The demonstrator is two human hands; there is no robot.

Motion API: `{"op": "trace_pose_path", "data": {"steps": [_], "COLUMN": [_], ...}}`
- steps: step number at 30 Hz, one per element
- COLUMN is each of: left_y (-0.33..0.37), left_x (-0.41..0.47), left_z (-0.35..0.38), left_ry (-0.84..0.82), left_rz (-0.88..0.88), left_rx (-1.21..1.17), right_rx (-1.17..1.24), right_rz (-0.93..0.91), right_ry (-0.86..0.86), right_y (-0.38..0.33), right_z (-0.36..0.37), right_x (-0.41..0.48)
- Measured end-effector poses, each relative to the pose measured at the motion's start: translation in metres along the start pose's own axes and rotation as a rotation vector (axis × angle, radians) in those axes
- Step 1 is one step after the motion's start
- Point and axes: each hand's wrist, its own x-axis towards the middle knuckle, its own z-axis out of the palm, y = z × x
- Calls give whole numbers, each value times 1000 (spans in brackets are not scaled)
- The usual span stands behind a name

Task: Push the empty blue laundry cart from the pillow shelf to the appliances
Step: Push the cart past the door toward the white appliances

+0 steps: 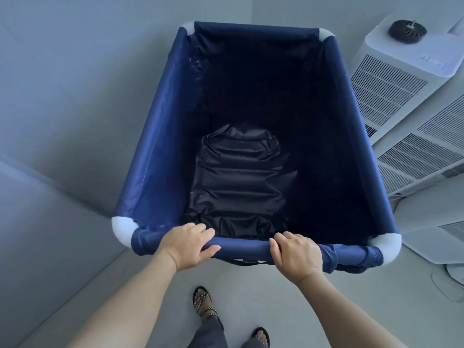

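Note:
The blue laundry cart [155, 136] fills the middle of the head view, a deep fabric bin with white rounded corner joints and nothing inside but its wrinkled dark lining. My left hand [187, 243] grips the near top rail left of centre. My right hand [296, 253] grips the same rail right of centre. White appliances with slatted vents [391, 79] stand directly to the cart's right, almost touching its right side.
A grey wall runs along the left and meets another wall behind the cart. A second vented white unit [421, 156] sits nearer on the right, with a low white piece [434, 237] on the floor beside it. My sandalled feet [203, 302] stand on grey floor behind the cart.

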Motion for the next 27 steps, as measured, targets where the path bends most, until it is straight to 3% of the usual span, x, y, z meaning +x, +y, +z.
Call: {"op": "trace_pose_path", "data": {"steps": [14,27], "left_y": [-63,-102], "left_x": [104,197], "left_z": [-29,-60], "left_ry": [-22,-55], "left_rz": [99,79], "left_rx": [88,111], "right_rx": [-22,3], "right_rz": [103,128], "right_ry": [55,65], "right_y": [14,47], "right_z": [16,29], "right_x": [100,196]}}
